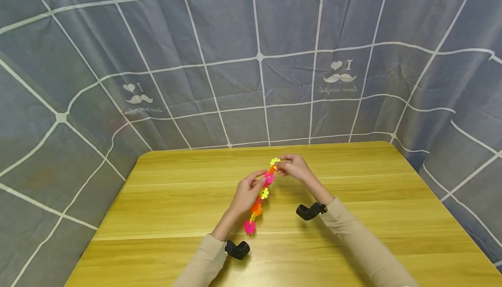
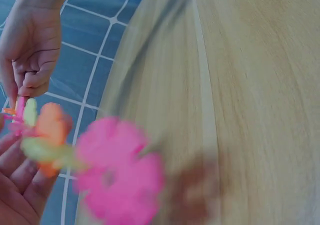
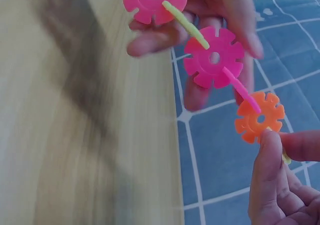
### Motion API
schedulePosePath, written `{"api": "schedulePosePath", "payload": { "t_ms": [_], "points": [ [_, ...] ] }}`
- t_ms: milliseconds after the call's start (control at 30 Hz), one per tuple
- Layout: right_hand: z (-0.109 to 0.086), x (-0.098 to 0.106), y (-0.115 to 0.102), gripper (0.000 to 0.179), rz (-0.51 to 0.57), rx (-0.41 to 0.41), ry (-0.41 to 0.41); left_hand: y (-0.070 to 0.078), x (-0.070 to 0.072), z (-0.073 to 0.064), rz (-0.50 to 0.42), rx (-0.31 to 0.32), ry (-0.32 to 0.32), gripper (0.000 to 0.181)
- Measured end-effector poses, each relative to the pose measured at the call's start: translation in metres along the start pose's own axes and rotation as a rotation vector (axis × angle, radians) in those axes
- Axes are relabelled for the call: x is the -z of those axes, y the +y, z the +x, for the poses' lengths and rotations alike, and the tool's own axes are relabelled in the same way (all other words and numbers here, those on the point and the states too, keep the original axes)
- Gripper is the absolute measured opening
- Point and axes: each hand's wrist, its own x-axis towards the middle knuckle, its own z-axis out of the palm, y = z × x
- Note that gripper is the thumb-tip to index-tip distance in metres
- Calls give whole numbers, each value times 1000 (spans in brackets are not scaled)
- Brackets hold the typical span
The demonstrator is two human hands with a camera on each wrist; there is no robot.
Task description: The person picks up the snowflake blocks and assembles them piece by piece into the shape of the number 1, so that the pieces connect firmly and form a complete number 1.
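Note:
A chain of notched plastic discs (image 1: 265,193) in pink, orange and yellow runs slantwise above the table. My left hand (image 1: 245,193) holds it partway along, with fingers behind a pink disc (image 3: 214,58) and the thumb at its side. At the far end my right hand (image 1: 293,168) pinches a yellow disc (image 1: 275,162) between thumb and index finger, close against an orange disc (image 3: 260,117). The near end hangs free, finishing in a pink disc (image 2: 117,172), blurred in the left wrist view. The pinching fingers hide most of the yellow disc in the right wrist view.
The wooden table (image 1: 157,208) reaches back to a grey curtain (image 1: 231,82) with white lines. Each wrist carries a black camera mount, the left one (image 1: 237,250) low over the table and the right one (image 1: 310,211) farther back.

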Motion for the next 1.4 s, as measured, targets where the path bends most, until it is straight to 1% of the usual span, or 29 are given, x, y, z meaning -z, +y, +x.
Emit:
{"api": "schedulePosePath", "payload": {
  "t_ms": [100, 233, 333, 500, 600, 667, 800, 867, 967, 1067, 1200, 1333, 1400],
  "points": [
    [7, 3, 0, 42, 3, -13, 5, -2, 1, 0, 25, 14, -6, 35],
    [19, 4, 2, 41, -18, -27, 14, -8, 2, 0, 91, 38, -33, 29],
    [28, 4, 4, 40, -37, -36, 15, -13, 2, 1, 123, 59, -45, 29],
    [43, 3, 12, 38, -54, -61, 23, -17, 1, 2, 124, 103, -62, 35],
    [50, 0, 17, 37, -69, -59, 29, -20, -1, 3, 128, 110, -72, 38],
    [54, -2, 20, 35, -84, -46, 33, -20, -2, 3, 176, 109, -57, 38],
    [58, -9, 28, 31, -105, -27, 57, -20, -6, 2, 331, 110, 18, 33],
    [60, -12, 31, 29, -105, -36, 74, -20, -8, 1, 400, 113, 55, 29],
    [62, -17, 35, 29, -91, -59, 86, -20, -10, 1, 456, 117, 79, 27],
    [63, -20, 39, 29, -72, -77, 87, -19, -12, 1, 474, 121, 83, 26],
    [62, -21, 42, 28, -66, -90, 83, -21, -14, 2, 456, 119, 84, 26],
    [61, -22, 45, 28, -70, -82, 54, -24, -16, 3, 430, 117, 116, 28],
    [60, -21, 45, 28, -92, -60, 33, -25, -16, 3, 424, 114, 134, 28]
  ]
}}
